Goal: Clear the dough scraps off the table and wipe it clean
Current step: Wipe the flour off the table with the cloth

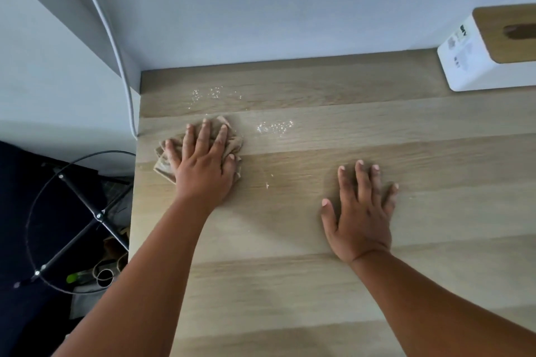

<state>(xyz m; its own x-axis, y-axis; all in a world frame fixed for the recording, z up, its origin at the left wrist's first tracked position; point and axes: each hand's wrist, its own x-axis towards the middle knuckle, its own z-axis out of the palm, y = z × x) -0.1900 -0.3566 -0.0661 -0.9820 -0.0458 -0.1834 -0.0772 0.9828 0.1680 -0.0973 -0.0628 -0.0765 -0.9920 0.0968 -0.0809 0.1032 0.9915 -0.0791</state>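
A person's left hand [203, 159] presses flat on a crumpled beige cloth [232, 145] near the far left corner of a pale wooden table [319, 284], the fingers spread and straight across the top of the fabric rather than curled around it. The palm hides most of the cloth; only its rumpled edges show at the left, the far side and the right of the hand. The right hand [361, 211] lies flat on bare wood to the right and slightly nearer, well apart from the cloth, its fingers extended and only loosely spread, the thumb set out to the left, holding nothing. White dough scraps [275, 127] lie scattered just right of the cloth, with a second thin scatter [214, 93] farther back toward the wall and a few small flecks [267, 184] between the two hands. A white box with a wooden lid [475, 66] stands at the far right of the table against the wall, cut off by the frame's edge; its printed markings are too blurred to read. A white cable [116, 46] runs down the wall at left. Beyond the table's left edge, a black wire frame [84, 203] sits over dark clutter that is hard to make out.
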